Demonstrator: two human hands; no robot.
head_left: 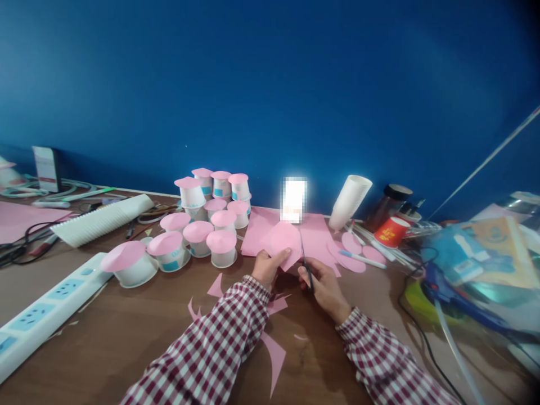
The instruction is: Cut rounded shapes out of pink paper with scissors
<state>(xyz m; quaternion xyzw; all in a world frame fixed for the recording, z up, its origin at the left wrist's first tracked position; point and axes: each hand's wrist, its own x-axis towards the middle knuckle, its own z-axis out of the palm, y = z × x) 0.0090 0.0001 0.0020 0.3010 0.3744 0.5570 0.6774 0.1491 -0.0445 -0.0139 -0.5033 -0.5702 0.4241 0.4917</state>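
Note:
My left hand (270, 268) pinches a piece of pink paper (282, 243) near its lower edge, with the thumb on top. Black scissors (304, 256) are in my right hand (325, 286), fingers closed round the handles. Their blades point away from me along the right edge of the paper. Beneath and behind lie larger pink sheets (255, 232). Pink offcuts (275, 360) are scattered on the brown table around my left forearm. Cut pink ovals (352, 261) lie right of the sheets.
Several paper cups with pink tops (221, 247) stand at left, beside a power strip (50, 306) and a stack of cups (103, 220). Another cup stack (351, 199), a red cup (391, 232), a dark jar (388, 205) and a blue glue gun (464, 304) are at right.

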